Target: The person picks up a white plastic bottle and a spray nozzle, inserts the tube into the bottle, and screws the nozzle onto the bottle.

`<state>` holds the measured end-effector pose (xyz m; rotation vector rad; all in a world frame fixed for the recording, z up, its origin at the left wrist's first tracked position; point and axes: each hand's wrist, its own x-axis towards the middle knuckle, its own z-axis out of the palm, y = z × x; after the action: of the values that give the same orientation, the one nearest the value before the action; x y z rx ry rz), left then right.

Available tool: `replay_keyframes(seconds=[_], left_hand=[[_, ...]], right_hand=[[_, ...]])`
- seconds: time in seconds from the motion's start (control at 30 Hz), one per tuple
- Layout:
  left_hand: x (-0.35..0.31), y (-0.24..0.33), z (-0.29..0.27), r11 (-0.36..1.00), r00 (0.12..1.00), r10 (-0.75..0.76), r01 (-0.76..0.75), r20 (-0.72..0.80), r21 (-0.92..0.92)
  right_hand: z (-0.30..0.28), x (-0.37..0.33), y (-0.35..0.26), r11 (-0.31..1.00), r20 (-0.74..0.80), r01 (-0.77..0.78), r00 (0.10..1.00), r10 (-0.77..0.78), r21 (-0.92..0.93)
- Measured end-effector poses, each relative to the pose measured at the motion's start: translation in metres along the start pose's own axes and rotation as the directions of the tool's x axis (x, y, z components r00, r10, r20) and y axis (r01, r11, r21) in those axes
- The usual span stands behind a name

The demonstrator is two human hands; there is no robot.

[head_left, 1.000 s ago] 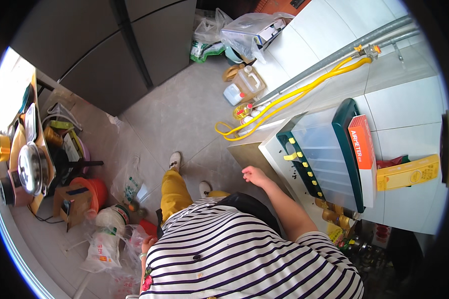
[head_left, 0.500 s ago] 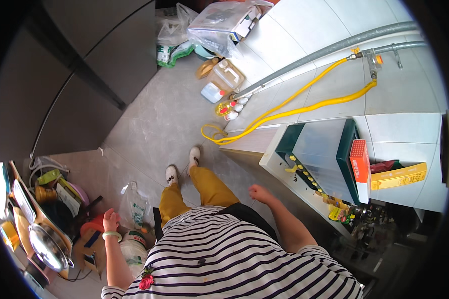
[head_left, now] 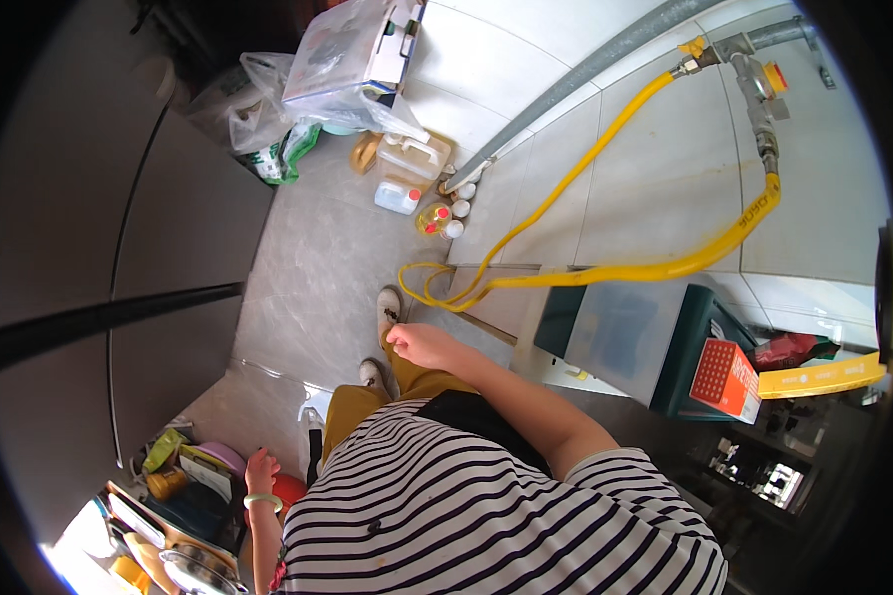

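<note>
My left hand point(head_left: 261, 471) hangs low at my side with a pale bangle on its wrist. Its fingers are loosely bent and a little apart, holding nothing visible. Next to it are a red rounded object point(head_left: 288, 489), partly hidden by my arm, and a pile of household things with a steel pot point(head_left: 196, 572). My right hand point(head_left: 417, 342) is in front of my legs, above a white shoe point(head_left: 388, 307). Its fingers are curled in, and nothing shows in them. The green-framed box with a clear panel point(head_left: 620, 327) stands to its right, apart from it.
A yellow hose point(head_left: 615, 275) loops from a valve point(head_left: 754, 89) on the white tiled wall. Plastic jugs point(head_left: 407, 159), bottles point(head_left: 435, 216) and a bagged carton point(head_left: 347, 50) stand along that wall. Dark panels point(head_left: 50, 228) rise at left. An orange box point(head_left: 724, 379) sits at right.
My body and view have turned and moved forward, so the valve and hose look nearer. My right hand has swung forward and inward across my legs. My left hand is lower in view.
</note>
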<state>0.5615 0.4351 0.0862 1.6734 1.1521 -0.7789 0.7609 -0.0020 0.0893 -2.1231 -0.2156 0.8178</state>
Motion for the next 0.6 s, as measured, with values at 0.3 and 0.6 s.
replay_keyframes(seconds=[0.3, 0.6], left_hand=[[0.048, 0.103, -0.014, 0.995, 0.997, 0.078, -0.078, 0.002, 0.062], [0.095, 0.303, 0.044, 0.887, 0.939, 0.256, -0.323, 0.231, 0.329]], right_hand=[[-0.034, 0.036, 0.017, 0.996, -0.104, -0.062, 0.992, 0.069, 0.071], [-0.047, 0.027, 0.061, 0.803, -0.174, -0.378, 0.849, 0.500, 0.461]])
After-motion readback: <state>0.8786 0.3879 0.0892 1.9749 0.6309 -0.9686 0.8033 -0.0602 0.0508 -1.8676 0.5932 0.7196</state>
